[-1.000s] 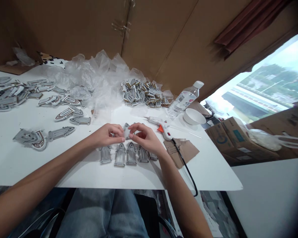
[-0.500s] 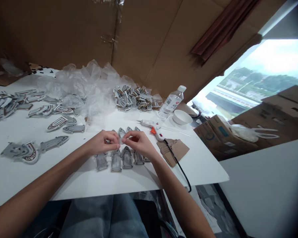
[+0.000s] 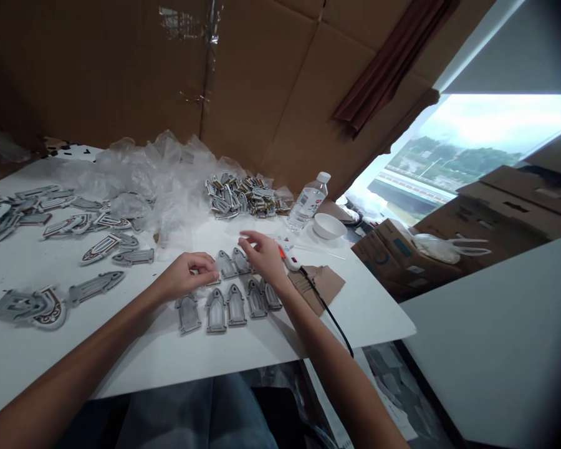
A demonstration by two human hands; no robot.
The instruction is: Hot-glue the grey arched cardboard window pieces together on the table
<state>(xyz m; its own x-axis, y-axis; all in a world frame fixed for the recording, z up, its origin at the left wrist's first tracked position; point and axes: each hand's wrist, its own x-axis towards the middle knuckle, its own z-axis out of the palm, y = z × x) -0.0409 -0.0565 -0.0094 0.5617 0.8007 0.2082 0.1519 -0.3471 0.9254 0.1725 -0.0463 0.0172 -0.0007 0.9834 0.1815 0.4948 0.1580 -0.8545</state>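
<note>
Several grey arch-shaped pieces (image 3: pixel 215 310) lie in two rows on the white table (image 3: pixel 159 368). My left hand (image 3: pixel 194 273) rests at the left end of the back row, fingers curled together; what they hold, if anything, is hidden. My right hand (image 3: pixel 262 252) is over the right part of the back row, its thumb and forefinger apart and nothing visible between them. Just right of that hand lies a white glue gun (image 3: pixel 292 259) with an orange trigger, partly covered by the hand. Its black cord crosses a piece of cardboard (image 3: pixel 325 284).
Loose grey pieces (image 3: pixel 96 285) and a large heap of them lie on the left. Crumpled clear plastic bags (image 3: pixel 140 168) and another pile of parts (image 3: pixel 247 194) are at the back. A water bottle (image 3: pixel 308 202) stands beside a white bowl (image 3: pixel 330 226).
My hands, close together before, have parted. The right one has moved right and up towards the glue gun and opened. The view has shifted a little.
</note>
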